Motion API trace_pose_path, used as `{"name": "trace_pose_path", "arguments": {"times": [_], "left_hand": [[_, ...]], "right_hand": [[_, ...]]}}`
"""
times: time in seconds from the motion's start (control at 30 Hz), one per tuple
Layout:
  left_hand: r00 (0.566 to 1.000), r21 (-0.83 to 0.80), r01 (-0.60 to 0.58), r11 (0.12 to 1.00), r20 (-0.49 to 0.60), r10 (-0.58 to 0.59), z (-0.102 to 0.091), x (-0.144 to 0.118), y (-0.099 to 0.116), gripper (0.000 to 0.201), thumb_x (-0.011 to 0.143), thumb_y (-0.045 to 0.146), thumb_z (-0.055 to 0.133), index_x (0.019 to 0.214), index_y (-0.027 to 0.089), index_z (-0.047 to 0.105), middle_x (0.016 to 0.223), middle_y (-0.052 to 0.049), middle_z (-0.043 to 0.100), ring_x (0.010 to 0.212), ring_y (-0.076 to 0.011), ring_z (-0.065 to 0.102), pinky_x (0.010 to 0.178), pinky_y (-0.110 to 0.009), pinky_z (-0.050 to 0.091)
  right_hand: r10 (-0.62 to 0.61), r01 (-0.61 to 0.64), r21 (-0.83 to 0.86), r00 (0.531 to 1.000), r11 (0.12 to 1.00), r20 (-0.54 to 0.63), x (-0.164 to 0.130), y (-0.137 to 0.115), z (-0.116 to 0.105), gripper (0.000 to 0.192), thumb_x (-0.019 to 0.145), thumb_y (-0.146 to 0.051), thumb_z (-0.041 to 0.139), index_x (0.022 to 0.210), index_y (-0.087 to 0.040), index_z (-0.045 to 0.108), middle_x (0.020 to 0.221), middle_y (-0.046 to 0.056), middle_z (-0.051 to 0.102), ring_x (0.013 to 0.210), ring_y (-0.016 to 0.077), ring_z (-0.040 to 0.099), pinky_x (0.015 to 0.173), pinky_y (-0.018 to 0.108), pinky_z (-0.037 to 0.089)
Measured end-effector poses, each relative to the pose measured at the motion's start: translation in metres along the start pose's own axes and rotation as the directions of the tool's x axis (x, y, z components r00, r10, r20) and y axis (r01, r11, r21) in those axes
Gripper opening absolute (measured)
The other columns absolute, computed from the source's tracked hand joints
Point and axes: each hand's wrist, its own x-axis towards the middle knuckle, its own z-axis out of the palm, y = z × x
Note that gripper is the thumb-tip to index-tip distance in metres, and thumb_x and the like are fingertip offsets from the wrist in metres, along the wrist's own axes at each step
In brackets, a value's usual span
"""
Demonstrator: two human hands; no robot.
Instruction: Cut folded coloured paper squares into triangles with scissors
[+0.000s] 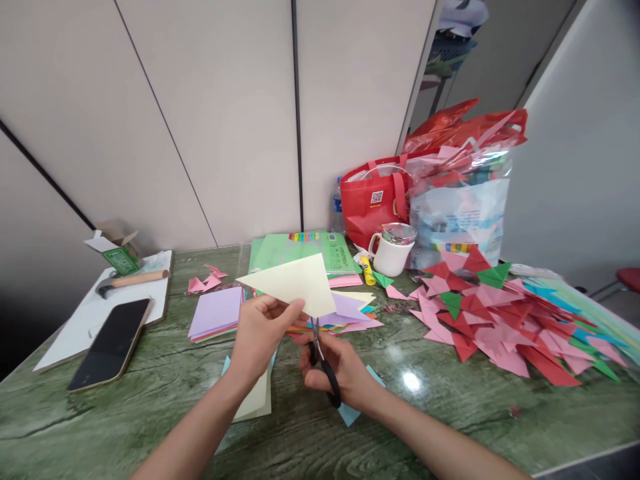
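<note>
My left hand pinches the lower edge of a pale yellow paper triangle and holds it up over the table. My right hand grips black-handled scissors, whose blades point up at the triangle's bottom edge. Under my hands lie a pale yellow sheet and a light blue paper piece. Just behind them sits a stack of coloured square papers, lilac on top.
A heap of pink, red and green paper triangles covers the right side of the green marble table. A white mug, glue stick, red bag and plastic bag stand behind. Phone, hammer and small box lie left.
</note>
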Motion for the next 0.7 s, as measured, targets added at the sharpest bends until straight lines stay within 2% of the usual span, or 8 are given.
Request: {"name": "trace_pose_path", "arguments": {"times": [0.27, 0.47, 0.7], "left_hand": [[0.999, 0.032, 0.020, 0.999, 0.041, -0.021, 0.0024, 0.0010, -0.0050, 0.012, 0.063, 0.022, 0.069, 0.060, 0.013, 0.062, 0.059, -0.005, 0.071, 0.056, -0.0176, 0.066, 0.054, -0.025, 0.052], [0.999, -0.028, 0.018, 0.999, 0.044, -0.017, 0.0042, -0.0007, -0.0052, 0.010, 0.063, 0.020, 0.069, 0.062, 0.013, 0.062, 0.057, -0.003, 0.070, 0.054, -0.0169, 0.066, 0.051, -0.024, 0.052], [0.999, -0.018, 0.007, 1.000, 0.038, -0.006, 0.0041, 0.0003, -0.0069, 0.010, 0.063, 0.020, 0.069, 0.063, 0.013, 0.062, 0.058, -0.004, 0.070, 0.056, -0.0182, 0.067, 0.052, -0.025, 0.052]], "right_hand": [[0.048, -0.049, 0.047, 0.999, 0.998, 0.026, 0.0014, 0.0004, -0.0023, 0.042, 0.069, -0.038, 0.071, 0.100, -0.016, 0.055, 0.072, 0.000, 0.056, 0.060, 0.0121, 0.048, 0.058, 0.025, 0.038], [0.032, -0.033, 0.053, 0.999, 0.998, 0.014, 0.0025, -0.0011, -0.0028, 0.044, 0.070, -0.044, 0.070, 0.099, -0.015, 0.054, 0.069, -0.001, 0.052, 0.058, 0.0108, 0.044, 0.056, 0.023, 0.035], [0.029, -0.029, 0.038, 1.000, 0.999, -0.001, 0.0036, -0.0004, -0.0032, 0.047, 0.069, -0.048, 0.069, 0.099, -0.015, 0.054, 0.068, -0.001, 0.051, 0.057, 0.0108, 0.043, 0.056, 0.024, 0.034]]}}
